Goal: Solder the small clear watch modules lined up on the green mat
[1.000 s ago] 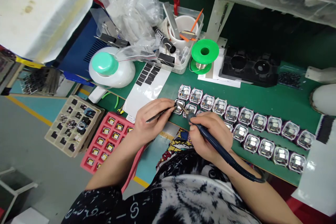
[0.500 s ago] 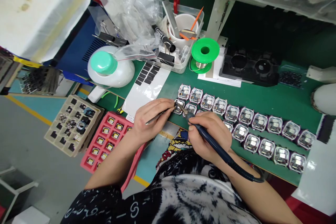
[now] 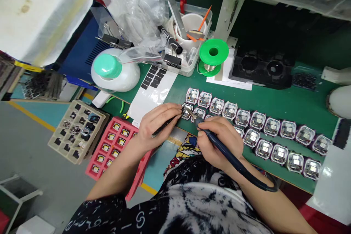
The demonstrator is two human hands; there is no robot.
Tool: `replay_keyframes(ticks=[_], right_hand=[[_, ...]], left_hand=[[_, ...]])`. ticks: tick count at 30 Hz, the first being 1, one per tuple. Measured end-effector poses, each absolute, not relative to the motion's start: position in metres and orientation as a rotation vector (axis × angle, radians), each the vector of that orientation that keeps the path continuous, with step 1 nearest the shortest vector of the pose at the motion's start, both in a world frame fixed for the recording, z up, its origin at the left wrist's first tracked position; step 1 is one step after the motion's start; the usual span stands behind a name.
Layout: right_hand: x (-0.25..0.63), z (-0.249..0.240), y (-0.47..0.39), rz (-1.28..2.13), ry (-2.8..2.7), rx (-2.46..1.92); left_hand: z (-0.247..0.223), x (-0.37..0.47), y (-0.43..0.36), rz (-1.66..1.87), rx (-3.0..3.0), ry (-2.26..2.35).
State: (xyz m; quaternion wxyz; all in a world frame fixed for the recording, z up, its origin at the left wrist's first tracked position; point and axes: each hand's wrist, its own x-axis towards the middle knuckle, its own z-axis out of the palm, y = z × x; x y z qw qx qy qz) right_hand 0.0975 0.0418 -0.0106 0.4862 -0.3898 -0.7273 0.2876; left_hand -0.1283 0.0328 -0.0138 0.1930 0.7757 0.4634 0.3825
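My left hand (image 3: 159,122) is closed around dark, slim tweezers (image 3: 163,127), whose tips reach the edge of a small watch-like case (image 3: 187,111) at the left end of the front row. In my right hand (image 3: 221,139) is a soldering iron (image 3: 216,146) with a dark blue handle, its metal tip pointing left over that same case. The exact contact at the tip is too small to make out. Right beside it sits another open case (image 3: 199,113) with a circuit board inside. My right fingers partly cover other cases of the front row.
Two rows of similar cases (image 3: 257,120) run rightward along the green bench (image 3: 274,97). Behind them stand a green solder spool (image 3: 214,52) and a clear tool bin (image 3: 189,69). A white bottle (image 3: 126,75), a pink tray (image 3: 109,146) and a beige compartment tray (image 3: 75,131) are at left.
The tweezers in my left hand have turned slightly, their shaft looking darker. My right hand and the soldering iron stay almost in place; the camera view has shifted a little.
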Motion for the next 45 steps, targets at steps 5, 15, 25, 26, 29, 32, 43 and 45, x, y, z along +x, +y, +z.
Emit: replay_keyframes(ticks=[5, 15, 25, 26, 29, 32, 43, 45], right_hand=[[0.097, -0.012, 0.043, 0.687, -1.766, -0.934], [0.098, -0.011, 0.042, 0.690, -1.756, -0.943], [0.097, -0.013, 0.042, 0.686, -1.743, -0.930], [0.097, -0.014, 0.042, 0.690, -1.742, -0.929], [0.098, -0.014, 0.042, 0.699, -1.740, -0.929], [0.098, -0.013, 0.042, 0.701, -1.747, -0.936], [0.098, -0.013, 0.042, 0.685, -1.749, -0.929], [0.098, -0.012, 0.042, 0.682, -1.748, -0.931]], left_hand=[[-0.015, -0.129, 0.033, 1.038, 2.239, 1.262], [-0.017, -0.127, 0.036, 1.080, 2.248, 1.288], [-0.021, -0.130, 0.037, 1.052, 2.309, 1.238], [-0.022, -0.131, 0.037, 1.037, 2.342, 1.228], [-0.028, -0.133, 0.035, 1.003, 2.471, 1.197], [-0.034, -0.135, 0.033, 0.997, 2.559, 1.186], [-0.028, -0.129, 0.031, 1.119, 2.406, 1.239], [-0.025, -0.127, 0.032, 1.146, 2.315, 1.259]])
